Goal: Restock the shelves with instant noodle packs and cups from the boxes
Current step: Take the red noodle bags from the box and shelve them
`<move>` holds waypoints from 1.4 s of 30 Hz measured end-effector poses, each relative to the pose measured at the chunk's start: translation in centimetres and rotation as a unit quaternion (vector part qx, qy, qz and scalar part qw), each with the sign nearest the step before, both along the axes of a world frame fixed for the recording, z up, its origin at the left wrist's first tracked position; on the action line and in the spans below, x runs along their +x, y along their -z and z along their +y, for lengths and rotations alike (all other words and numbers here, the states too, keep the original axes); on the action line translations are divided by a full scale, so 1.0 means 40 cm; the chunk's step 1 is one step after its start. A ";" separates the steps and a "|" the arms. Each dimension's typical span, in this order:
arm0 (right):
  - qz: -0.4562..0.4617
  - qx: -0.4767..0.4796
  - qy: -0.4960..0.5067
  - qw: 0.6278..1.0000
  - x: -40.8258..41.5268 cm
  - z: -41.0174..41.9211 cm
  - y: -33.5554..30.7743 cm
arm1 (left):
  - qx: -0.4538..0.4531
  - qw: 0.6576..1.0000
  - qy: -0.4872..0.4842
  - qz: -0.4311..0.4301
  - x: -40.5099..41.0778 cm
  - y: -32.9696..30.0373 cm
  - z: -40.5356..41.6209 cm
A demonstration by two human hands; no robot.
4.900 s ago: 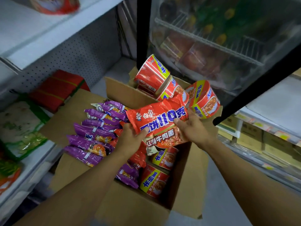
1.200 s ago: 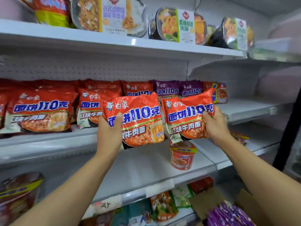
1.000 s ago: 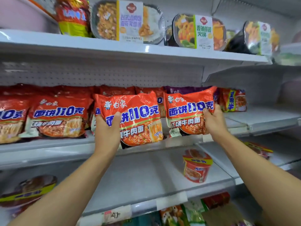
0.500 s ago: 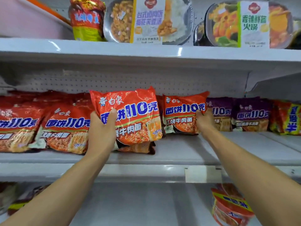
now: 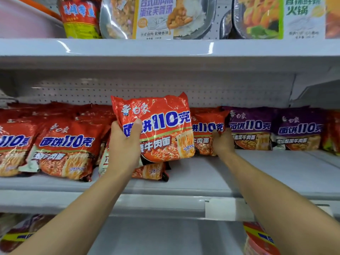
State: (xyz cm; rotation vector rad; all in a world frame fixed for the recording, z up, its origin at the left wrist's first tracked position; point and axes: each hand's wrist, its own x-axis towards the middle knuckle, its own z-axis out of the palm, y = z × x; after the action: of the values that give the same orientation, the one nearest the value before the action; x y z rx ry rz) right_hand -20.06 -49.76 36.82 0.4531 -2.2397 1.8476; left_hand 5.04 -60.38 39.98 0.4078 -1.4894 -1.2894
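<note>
Shelving is in hand: the left hand [image 5: 125,144] grips a red noodle pack [image 5: 156,126] raised above the shelf [image 5: 211,173], while the right hand [image 5: 222,142] holds a second red pack [image 5: 207,129] (already seated beside purple packs [image 5: 252,127]); next, lower the raised pack leftward of it

Orange-red held noodle pack [image 5: 158,126], printed with blue-and-white lettering, a green-yellow stripe and a noodle photo. Same red print seen on shelved packs [image 5: 64,146] and the right-hand pack [image 5: 206,133]. Purple packs [image 5: 252,126] lettered blue-white. White shelf [image 5: 257,172], dotted pegboard back [image 5: 220,92]. Red cup [image 5: 257,240] banded yellow and blue.
</note>
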 end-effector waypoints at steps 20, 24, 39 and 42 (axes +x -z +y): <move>-0.034 0.079 -0.016 0.996 -0.077 0.219 -0.022 | -0.006 0.993 0.066 -0.093 -0.273 0.032 0.127; -0.026 0.129 -0.030 0.991 -0.095 0.240 -0.007 | -0.022 0.990 0.049 -0.134 -0.311 0.052 0.111; 0.044 0.249 -0.017 0.967 -0.077 0.249 0.004 | -0.124 0.967 -0.099 -0.202 -0.365 0.085 0.111; 0.063 0.264 -0.014 0.962 -0.047 0.259 -0.001 | -0.181 0.953 -0.103 -0.220 -0.361 0.078 0.118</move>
State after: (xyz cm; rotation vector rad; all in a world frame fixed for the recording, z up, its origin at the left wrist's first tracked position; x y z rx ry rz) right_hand -21.93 -39.40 36.85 0.6651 -2.6264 1.1672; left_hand -9.39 -55.67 36.86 0.6152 -1.9549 -0.7624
